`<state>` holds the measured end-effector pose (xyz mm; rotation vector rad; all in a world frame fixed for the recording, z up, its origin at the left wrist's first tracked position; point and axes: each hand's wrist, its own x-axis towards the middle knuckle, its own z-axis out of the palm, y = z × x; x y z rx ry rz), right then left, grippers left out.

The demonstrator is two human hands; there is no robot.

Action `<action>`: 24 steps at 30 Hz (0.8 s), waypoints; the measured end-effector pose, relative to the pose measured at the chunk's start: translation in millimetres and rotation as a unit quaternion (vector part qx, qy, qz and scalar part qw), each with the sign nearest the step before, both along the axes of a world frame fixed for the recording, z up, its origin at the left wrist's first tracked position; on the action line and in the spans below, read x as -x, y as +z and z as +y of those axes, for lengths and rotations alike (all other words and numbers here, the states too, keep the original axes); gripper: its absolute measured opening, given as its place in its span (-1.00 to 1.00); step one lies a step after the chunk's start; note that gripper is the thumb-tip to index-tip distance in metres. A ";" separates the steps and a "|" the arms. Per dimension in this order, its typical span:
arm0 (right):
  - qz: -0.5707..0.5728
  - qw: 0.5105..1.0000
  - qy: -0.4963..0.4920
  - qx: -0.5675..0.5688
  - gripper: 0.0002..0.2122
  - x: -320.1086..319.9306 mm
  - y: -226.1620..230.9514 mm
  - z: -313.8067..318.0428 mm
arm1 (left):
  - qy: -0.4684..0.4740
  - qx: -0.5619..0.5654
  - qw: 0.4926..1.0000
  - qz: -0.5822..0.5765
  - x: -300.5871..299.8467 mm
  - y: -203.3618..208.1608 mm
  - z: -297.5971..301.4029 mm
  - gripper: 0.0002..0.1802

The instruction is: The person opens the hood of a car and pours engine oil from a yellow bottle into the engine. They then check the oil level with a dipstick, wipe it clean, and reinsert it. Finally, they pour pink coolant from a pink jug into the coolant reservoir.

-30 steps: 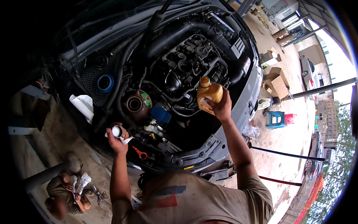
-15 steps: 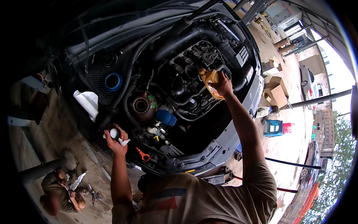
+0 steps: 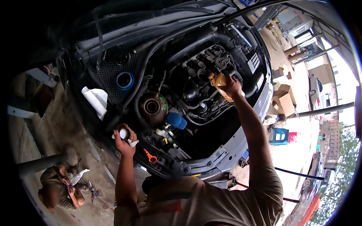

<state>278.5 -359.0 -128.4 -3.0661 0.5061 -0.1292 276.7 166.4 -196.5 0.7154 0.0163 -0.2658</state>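
My right hand grips a golden-yellow plastic bottle over the car's engine. Its neck points up and to the left, and I cannot tell whether it is capped. Near the car's left edge, my left hand has its fingers curled round a dark round cap with a pale inside, and some crumpled white paper too. Between the hands lies a brownish round reservoir with an uncovered neck, next to a blue cap. An orange-handled dipstick stands close to my left hand.
A blue ring-shaped cap and a white paper roll rest on the car's left side. At lower left, another person crouches on the floor. Cardboard boxes and a blue crate stand to the right.
The whole view has shifted, so the car and both hands appear farther right and a little lower. Both hands keep their hold, with the bottle at about the same place over the engine.
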 end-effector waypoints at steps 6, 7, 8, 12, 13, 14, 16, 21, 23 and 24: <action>-0.001 1.000 -0.006 -0.002 -0.39 -0.4 -5.7 1.6 | 0.005 0.010 0.999 0.030 -0.3 -2.5 1.6 -0.42; -0.001 1.000 -0.002 0.000 -0.39 -1.1 -6.7 1.3 | 0.004 0.006 1.000 0.029 -0.4 -1.8 0.9 -0.43; 0.002 1.000 0.002 0.004 -0.40 -1.6 -6.8 0.7 | 0.003 0.001 1.000 0.028 -0.9 0.3 -0.5 -0.43; 0.017 1.000 -0.003 0.012 -0.42 -5.8 -5.6 6.7 | -0.002 -0.016 1.000 0.022 -0.3 -1.3 0.8 -0.43; 0.020 1.000 -0.010 0.012 -0.42 -7.3 -4.7 8.3 | -0.003 -0.015 1.000 0.020 -0.6 -2.0 0.7 -0.43; 0.023 1.000 -0.010 0.018 -0.42 -8.4 -2.1 8.1 | -0.004 -0.013 1.000 0.019 -0.9 -2.5 0.6 -0.43; 0.031 0.999 -0.011 0.026 -0.43 -10.0 -1.2 8.8 | -0.006 -0.013 1.000 0.017 -0.3 -3.0 1.3 -0.43; 0.032 0.998 -0.007 0.052 -0.41 -12.8 -9.6 0.7 | -0.013 -0.017 1.000 0.001 -1.4 -1.8 -0.1 -0.43; 0.034 0.998 -0.006 0.056 -0.40 -13.7 -10.1 -0.4 | -0.013 -0.014 1.000 0.001 -1.4 -2.6 -0.1 -0.43; 0.039 0.998 -0.006 0.055 -0.39 -14.9 -7.7 1.6 | -0.013 -0.012 1.000 0.001 -1.3 -3.1 0.1 -0.43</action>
